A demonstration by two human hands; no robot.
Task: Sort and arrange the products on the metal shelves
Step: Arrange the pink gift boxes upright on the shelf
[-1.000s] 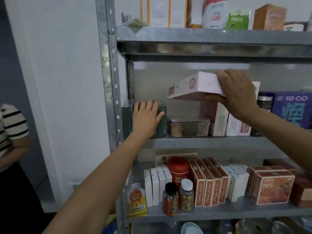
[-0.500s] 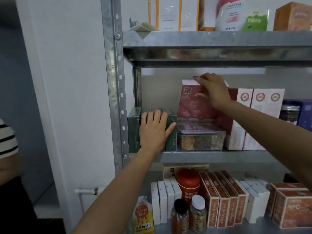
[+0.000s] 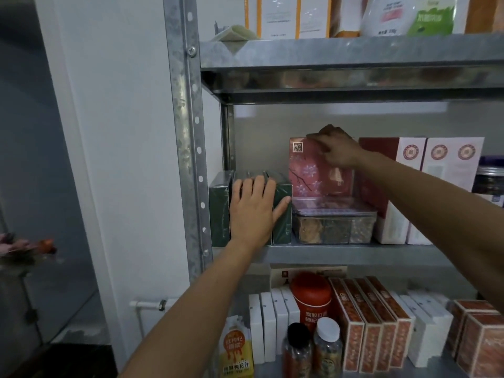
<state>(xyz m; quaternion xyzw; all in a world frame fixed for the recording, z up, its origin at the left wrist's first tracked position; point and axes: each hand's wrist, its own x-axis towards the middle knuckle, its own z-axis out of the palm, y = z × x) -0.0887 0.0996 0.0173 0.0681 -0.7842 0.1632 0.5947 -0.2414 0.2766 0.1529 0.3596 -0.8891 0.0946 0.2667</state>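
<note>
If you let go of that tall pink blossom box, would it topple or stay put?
Likely stiff card: the pink box shows flat faces and crisp corners under the right hand gripping its top. Standing tall, it may tip, but the clear container in front and the maroon box beside would probably catch it.

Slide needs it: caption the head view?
Right hand holds pink box upright behind clear tub; left hand flat on green boxes.

Both bare arms reach forward. The left hand lies flat, palm away, fingers straight and pointing up, thumb spread right. The right hand, higher, curls its fingers over the top edge of the pink box.
</note>
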